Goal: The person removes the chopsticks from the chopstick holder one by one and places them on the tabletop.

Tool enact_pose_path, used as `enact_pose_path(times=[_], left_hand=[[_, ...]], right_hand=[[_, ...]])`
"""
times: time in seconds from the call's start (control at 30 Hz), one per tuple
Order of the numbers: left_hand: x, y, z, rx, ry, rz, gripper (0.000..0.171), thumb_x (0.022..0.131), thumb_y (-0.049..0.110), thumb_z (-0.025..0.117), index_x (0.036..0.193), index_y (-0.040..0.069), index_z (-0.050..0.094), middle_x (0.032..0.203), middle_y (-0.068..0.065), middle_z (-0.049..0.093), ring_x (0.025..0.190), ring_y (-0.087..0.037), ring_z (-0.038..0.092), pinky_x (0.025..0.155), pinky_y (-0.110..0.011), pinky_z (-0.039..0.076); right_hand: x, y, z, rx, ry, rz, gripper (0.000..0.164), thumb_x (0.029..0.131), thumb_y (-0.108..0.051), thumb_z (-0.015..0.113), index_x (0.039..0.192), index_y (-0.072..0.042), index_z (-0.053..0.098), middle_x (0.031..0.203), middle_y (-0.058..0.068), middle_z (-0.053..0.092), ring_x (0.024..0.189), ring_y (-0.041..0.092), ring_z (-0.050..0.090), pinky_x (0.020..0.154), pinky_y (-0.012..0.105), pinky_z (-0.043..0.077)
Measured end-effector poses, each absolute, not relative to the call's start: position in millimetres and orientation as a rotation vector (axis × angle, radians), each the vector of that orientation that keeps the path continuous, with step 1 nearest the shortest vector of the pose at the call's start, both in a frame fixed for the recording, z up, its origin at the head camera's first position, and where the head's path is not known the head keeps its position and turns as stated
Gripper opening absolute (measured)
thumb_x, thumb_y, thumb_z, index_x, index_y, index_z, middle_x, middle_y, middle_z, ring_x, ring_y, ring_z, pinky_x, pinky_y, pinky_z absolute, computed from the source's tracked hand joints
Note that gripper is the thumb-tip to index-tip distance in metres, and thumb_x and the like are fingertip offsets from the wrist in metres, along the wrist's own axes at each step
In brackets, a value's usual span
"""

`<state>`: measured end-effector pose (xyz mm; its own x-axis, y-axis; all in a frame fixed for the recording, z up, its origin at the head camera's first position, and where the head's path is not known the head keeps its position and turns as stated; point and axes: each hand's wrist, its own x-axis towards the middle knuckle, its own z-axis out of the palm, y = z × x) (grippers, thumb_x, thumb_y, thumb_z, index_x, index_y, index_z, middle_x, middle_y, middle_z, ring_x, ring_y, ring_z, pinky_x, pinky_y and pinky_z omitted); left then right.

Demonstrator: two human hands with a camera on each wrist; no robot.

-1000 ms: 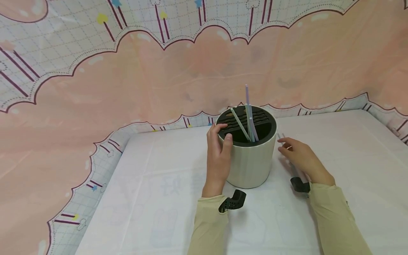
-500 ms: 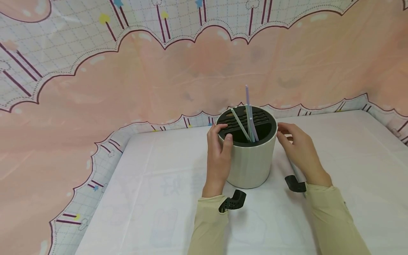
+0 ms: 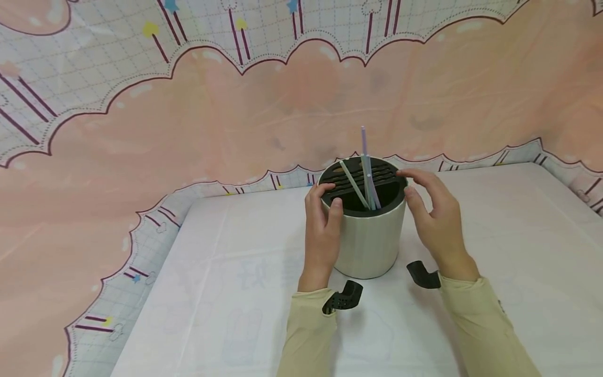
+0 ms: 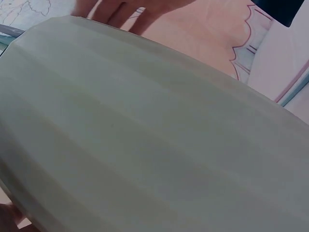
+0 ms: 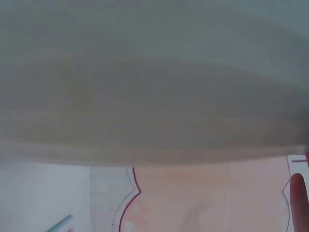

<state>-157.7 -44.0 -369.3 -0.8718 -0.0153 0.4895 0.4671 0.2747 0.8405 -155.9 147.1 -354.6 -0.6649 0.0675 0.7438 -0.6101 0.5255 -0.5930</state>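
An off-white round pen holder with a black slotted top stands upright on the table in the head view. Several thin straws, pale green and purple, lean in its large front compartment. My left hand grips the holder's left side, thumb at the front and a fingertip over the rim. My right hand holds the right side, its index finger on the top edge and its thumb by the rim. The holder's wall fills most of the left wrist view, with right-hand fingers beyond it.
The white-covered table backs onto a pink patterned cloth. In the left wrist view, pink and blue straws lie at the right edge. A bluish straw shows low in the right wrist view.
My right hand has moved up and left from beside the straws on the table to the holder's right rim. My left hand and the holder stay where they were.
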Motion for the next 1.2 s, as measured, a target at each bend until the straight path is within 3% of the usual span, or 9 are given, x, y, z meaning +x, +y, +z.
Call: enact_pose_path(times=[0.33,0.6,0.87,0.97,1.1,1.2], left_hand=[[-160.1,-43.5,-368.4,-0.416,-2.137,-1.643,0.038,0.092,0.045,0.037,0.124,0.024,0.040,0.142,0.005,0.022,0.131,-0.010,0.018,0.102,-0.041,0.024],[-160.4,-43.6,-368.6,-0.423,-2.134,-1.651,0.038,0.092,0.044,0.038,0.123,0.023,0.040,0.142,0.005,0.022,0.131,-0.010,0.018,0.101,-0.041,0.026],[-159.4,-44.0,-366.5,-0.404,-2.141,-1.638,0.038,0.092,0.044,0.037,0.123,0.023,0.040,0.142,0.004,0.022,0.132,-0.011,0.015,0.102,-0.042,0.023],[-158.9,-43.8,-367.4,-0.394,-2.152,-1.647,0.038,0.091,0.045,0.037,0.123,0.024,0.040,0.143,0.005,0.021,0.132,-0.011,0.014,0.102,-0.044,0.023],[-159.1,-42.1,-368.5,-0.415,-2.141,-1.686,0.038,0.091,0.045,0.038,0.123,0.024,0.040,0.143,0.005,0.019,0.132,-0.010,0.014,0.102,-0.044,0.023],[-158.1,-40.5,-367.4,-0.423,-2.145,-1.691,0.039,0.091,0.045,0.038,0.123,0.024,0.040,0.143,0.006,0.018,0.132,-0.011,0.014,0.101,-0.045,0.024]], right_hand=[[-155.8,126.1,-351.1,0.727,-1.978,0.982,0.042,0.090,-0.038,0.048,0.113,-0.006,0.060,0.113,0.006,0.059,0.110,0.022,0.050,0.104,0.042,0.020],[-154.4,127.1,-347.8,0.794,-1.977,0.931,0.034,0.089,-0.034,0.051,0.095,-0.004,0.066,0.099,0.008,0.063,0.101,0.023,0.053,0.102,0.046,0.021],[-154.2,133.1,-345.6,0.807,-2.014,0.949,0.016,0.087,-0.015,0.053,0.087,-0.004,0.065,0.087,0.006,0.063,0.090,0.020,0.055,0.102,0.042,0.023],[-150.3,133.6,-344.3,0.713,-2.008,1.027,0.009,0.085,-0.005,0.057,0.089,-0.003,0.065,0.088,0.006,0.063,0.098,0.021,0.055,0.100,0.037,0.029],[-145.4,130.7,-341.6,0.532,-2.013,1.136,0.010,0.084,0.000,0.057,0.090,-0.004,0.063,0.094,0.005,0.063,0.106,0.019,0.052,0.092,0.022,0.036],[-143.6,130.4,-338.7,0.463,-2.005,1.210,0.014,0.088,-0.002,0.052,0.099,-0.004,0.061,0.094,0.004,0.061,0.102,0.013,0.052,0.087,0.019,0.036]])
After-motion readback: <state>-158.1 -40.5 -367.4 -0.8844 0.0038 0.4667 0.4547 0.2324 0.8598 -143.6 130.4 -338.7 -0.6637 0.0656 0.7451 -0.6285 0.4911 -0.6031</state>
